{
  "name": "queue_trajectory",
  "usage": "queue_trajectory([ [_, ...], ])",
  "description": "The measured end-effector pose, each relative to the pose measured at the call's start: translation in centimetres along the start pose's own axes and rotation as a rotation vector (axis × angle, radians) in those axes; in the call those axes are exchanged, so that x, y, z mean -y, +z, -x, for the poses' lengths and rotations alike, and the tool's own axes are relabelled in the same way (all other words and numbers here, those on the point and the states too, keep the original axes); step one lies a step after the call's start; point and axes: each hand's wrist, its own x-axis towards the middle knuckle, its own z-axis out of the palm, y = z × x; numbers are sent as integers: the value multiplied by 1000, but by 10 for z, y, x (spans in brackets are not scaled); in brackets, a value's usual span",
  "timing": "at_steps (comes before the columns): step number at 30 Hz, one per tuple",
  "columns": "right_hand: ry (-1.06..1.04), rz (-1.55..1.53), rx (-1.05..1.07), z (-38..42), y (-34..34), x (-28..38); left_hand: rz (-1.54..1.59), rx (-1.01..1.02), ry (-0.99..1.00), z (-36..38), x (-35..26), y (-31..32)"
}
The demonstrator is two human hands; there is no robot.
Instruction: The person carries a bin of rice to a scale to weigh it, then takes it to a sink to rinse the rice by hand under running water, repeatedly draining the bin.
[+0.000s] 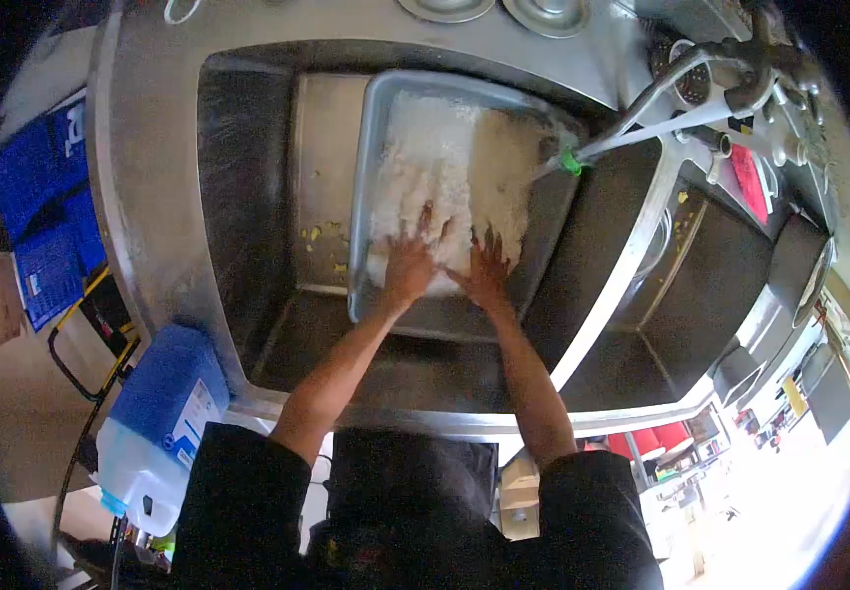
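Two grips, my left grip (410,267) and my right grip (488,270), set side by side over the near part of a white, grainy mass (430,128). Both are spread, fingers fanned and pointing away from me. The left fingers are partly sunk in the mass; the right fingers lie just beside them, near the brownish, cloudy water (505,138). I see neither grip curled around anything; whether the hidden fingertips pinch any grains, I cannot tell. Most of the mass extends beyond my fingers toward the far wall of the grey tub (360,197) that holds it. The tub sits inside a steel sink (248,167). A green nozzle (570,160) is at the tub's right edge; yellow scraps (313,233) lie left of the tub.
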Motion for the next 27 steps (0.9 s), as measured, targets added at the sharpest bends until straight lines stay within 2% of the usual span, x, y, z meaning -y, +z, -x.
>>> queue_trajectory([
  [3,-12,44,262,-63,34,-32,76,371,80,-61,22,-7],
  [4,15,35,208,-83,47,-31,109,471,-35,-85,18,-34],
  [6,86,21,119,-115,70,-33,-41,360,56,-133,44,23],
  [7,122,22,77,-129,77,-37,4,236,139,-141,46,19],
  [9,179,34,-5,-143,77,-43,36,175,133,-156,40,11],
  [11,88,-152,-28,-141,60,-46,200,65,149,-148,40,-8],
  [12,-25,-340,-2,-127,18,-45,277,11,161,-145,42,-24],
  [14,-116,-767,-100,-124,0,-59,445,-109,209,-156,43,-64],
  [15,-99,-1001,-222,-133,12,-74,531,-173,230,-164,46,-74],
  [17,1,-1148,-327,-146,31,-82,296,-95,-7,-196,74,-20],
  [20,228,-889,-259,-170,44,-64,337,-15,-151,-195,62,-18],
  [21,305,-802,-226,-174,45,-56,168,126,-200,-197,64,6],
  [22,386,-714,-187,-171,42,-47,179,218,-188,-189,60,7],
  [23,369,-821,-57,-153,39,-40,192,315,-176,-171,56,10],
  [25,144,-829,43,-102,30,-33,102,213,-45,-136,69,67],
  [26,-51,-726,25,-86,42,-38,110,253,-39,-117,65,65],
  [27,-139,-693,0,-92,42,-50,155,274,-64,-107,55,39],
])
